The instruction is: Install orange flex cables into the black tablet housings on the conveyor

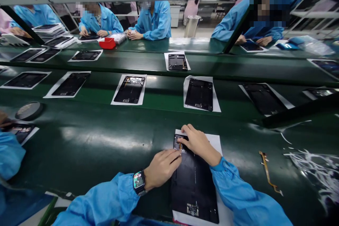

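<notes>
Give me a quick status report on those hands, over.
Left hand and right hand at top end of black device chassis, on white paper sheet. Grip unclear. Amber flex cable lies apart, on green conveyor belt.

The left hand [161,168], wearing a smartwatch [139,182], and the right hand [197,144] meet at the top end of a black tablet housing [193,187] on white paper [216,143]. A gold flex cable [267,171] lies to the right on the green desk [87,141].

The smartwatch [138,180] behind the left hand [162,168] shows 09:50 (tiny, slightly blurred digits).
</notes>
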The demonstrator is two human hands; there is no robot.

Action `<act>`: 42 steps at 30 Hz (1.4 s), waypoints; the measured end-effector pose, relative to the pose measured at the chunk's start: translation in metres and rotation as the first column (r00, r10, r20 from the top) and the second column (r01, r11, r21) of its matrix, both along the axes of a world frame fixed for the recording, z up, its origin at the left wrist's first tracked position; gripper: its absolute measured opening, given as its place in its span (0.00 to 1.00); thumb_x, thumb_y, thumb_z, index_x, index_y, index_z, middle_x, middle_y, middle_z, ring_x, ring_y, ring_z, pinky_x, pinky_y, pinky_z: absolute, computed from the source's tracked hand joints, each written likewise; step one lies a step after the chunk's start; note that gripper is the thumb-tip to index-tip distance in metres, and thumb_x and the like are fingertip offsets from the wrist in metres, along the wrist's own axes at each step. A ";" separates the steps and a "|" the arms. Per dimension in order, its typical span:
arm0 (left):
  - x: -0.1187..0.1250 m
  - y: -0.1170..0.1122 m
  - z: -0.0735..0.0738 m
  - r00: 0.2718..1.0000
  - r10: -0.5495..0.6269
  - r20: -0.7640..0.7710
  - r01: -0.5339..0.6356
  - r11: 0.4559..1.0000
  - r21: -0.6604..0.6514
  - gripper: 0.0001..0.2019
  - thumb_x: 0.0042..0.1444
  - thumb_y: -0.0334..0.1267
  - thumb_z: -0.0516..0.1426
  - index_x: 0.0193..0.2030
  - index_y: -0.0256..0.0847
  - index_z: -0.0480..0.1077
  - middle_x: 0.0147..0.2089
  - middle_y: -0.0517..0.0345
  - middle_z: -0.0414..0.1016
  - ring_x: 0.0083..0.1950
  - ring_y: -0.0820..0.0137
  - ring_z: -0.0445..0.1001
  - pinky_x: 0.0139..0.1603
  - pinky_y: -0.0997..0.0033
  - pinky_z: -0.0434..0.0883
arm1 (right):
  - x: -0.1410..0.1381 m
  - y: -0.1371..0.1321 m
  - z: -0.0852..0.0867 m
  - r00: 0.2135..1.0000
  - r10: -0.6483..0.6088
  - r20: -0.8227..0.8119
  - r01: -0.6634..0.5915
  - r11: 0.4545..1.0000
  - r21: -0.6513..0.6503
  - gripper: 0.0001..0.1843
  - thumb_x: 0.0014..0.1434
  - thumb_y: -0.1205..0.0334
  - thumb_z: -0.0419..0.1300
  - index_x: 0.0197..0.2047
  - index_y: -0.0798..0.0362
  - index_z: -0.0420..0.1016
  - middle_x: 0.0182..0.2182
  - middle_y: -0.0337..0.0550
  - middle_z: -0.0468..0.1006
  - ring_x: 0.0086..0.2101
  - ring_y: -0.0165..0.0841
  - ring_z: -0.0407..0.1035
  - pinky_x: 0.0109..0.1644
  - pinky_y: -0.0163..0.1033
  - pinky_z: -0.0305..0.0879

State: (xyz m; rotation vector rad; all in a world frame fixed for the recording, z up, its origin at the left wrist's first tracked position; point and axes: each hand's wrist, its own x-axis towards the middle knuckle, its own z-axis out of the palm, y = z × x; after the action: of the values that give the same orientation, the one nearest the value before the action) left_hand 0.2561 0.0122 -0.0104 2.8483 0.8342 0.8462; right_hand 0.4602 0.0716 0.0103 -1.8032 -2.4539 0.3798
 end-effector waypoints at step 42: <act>0.002 0.001 0.006 0.968 -0.165 -0.188 0.129 0.973 -0.190 0.12 0.66 0.35 0.52 0.49 0.30 0.71 0.52 0.44 0.75 0.57 0.60 0.71 0.55 0.62 0.74 | 0.010 0.001 -0.005 0.993 -0.064 -0.098 0.067 0.997 0.032 0.14 0.61 0.52 0.62 0.43 0.51 0.67 0.40 0.44 0.68 0.33 0.36 0.69 0.31 0.39 0.57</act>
State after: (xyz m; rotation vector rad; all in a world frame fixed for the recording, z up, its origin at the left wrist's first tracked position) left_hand 0.2578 0.0132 -0.0044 2.8262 0.6659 0.4465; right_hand 0.4703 0.0723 0.0050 -1.8014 -2.3160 0.4073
